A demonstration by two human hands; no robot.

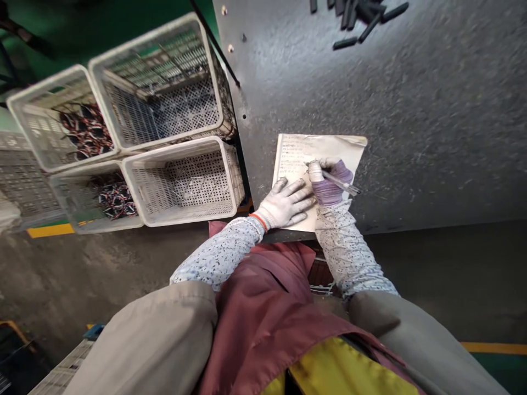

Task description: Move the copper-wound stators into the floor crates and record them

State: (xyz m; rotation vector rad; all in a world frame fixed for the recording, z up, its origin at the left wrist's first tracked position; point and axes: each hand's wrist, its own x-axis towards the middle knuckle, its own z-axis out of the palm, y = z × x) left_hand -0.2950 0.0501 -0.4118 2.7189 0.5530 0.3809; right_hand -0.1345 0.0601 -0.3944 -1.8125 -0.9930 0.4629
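A notebook [346,147] with lines of handwriting on its upper left lies near the front edge of the grey table. My left hand [285,204], in a white knit glove with an orange cuff, rests flat on the lower left of the page, fingers spread. Closed around a clear pen [341,183] is my right hand [331,181], in a white and purple glove. The pen's tip end points up and left toward the written lines, its back end down and right. Whether the tip touches the paper I cannot tell.
Left of the table stand white plastic crates [185,216], two of them holding bundles of red, black and white wires [88,131]. Several short black tubes [362,16] lie at the table's far side. A dark rod [222,55] slants along the table's left edge [242,142].
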